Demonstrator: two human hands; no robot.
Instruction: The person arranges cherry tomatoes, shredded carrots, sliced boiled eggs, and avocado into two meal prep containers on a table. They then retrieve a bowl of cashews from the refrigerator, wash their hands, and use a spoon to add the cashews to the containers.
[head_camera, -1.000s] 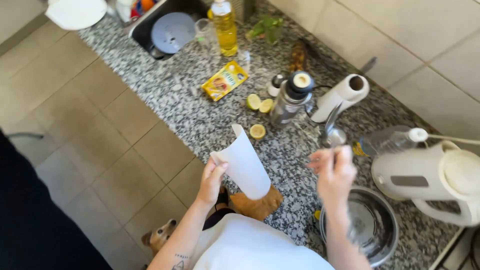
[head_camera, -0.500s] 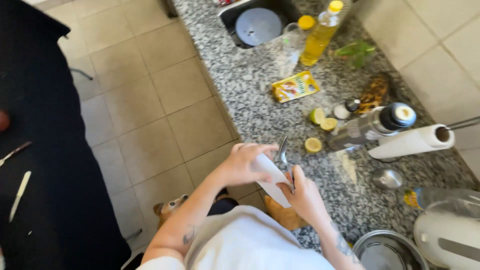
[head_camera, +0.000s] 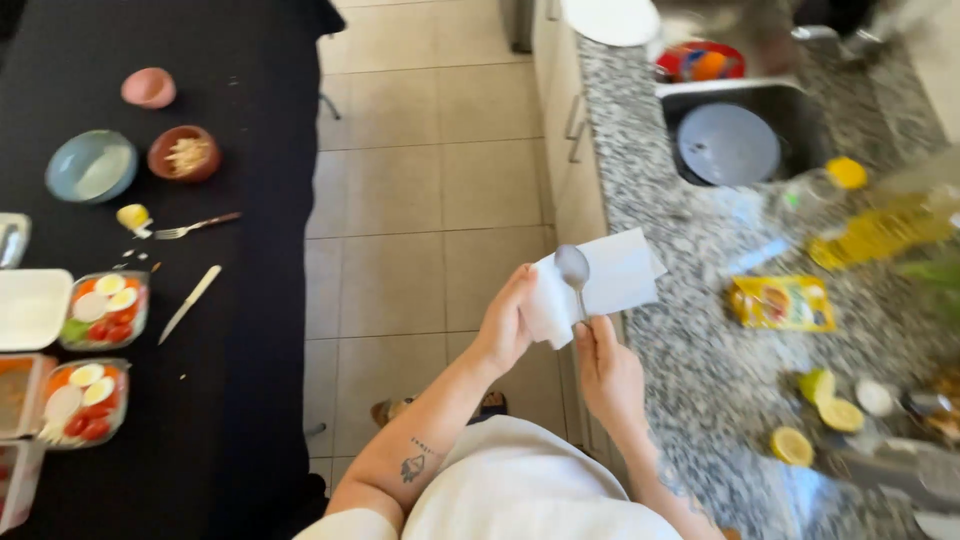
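I take the spoon (head_camera: 574, 275) as my landmark and work across from the left. Far left of it stands a black table (head_camera: 250, 400) with bowls, a fork (head_camera: 196, 226), a knife (head_camera: 189, 303) and trays of egg and tomato; none of that is in hand. Nearer, just left of the spoon, my left hand (head_camera: 505, 325) has its fingers closed on a white paper towel (head_camera: 600, 283), pinching the bunched end. The sheet spreads out behind the spoon and to its right, over the edge of the granite worktop (head_camera: 700, 370).

The spoon stands nearly upright in the view, bowl at the top and handle running straight down into my right hand (head_camera: 603, 372). That hand sits directly below the spoon, fingers closed around the lower handle. So the long axis points away from the right hand, and the bowl lies against the towel, just right of the left thumb. The left hand is the nearer one to the bowl.

Right of the spoon, well apart on the worktop, lie a yellow packet (head_camera: 782, 303) and lemon halves (head_camera: 820, 415); the sink (head_camera: 740, 130) is further up.
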